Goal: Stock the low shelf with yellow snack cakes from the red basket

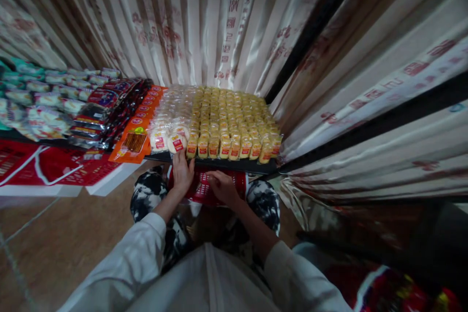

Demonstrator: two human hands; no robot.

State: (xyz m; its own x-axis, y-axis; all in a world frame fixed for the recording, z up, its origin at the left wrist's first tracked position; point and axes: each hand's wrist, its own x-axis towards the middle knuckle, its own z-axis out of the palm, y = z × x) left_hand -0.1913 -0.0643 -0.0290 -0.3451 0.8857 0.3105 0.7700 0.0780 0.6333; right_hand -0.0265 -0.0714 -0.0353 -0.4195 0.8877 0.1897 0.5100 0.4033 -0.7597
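My left hand [182, 171] reaches to the shelf's front edge, its fingers stretched up against a round white packaged cake [178, 139] with a red label. Beside that cake lies another white one [158, 140]. To the right stand rows of small yellow packaged cakes [234, 145], upright and close together, with red labels along the front. My right hand [224, 186] hovers below the shelf edge, in front of the yellow rows, with its fingers curled in. Whether anything is inside those fingers is hidden.
Left of the white cakes lie an orange snack packet [135, 129], a stack of dark packets [106, 112] and several white-and-green packets [44, 100]. Pleated printed curtains [204, 24] hang behind the black shelf [234, 165]. Red printed sheets [47, 163] hang along its front.
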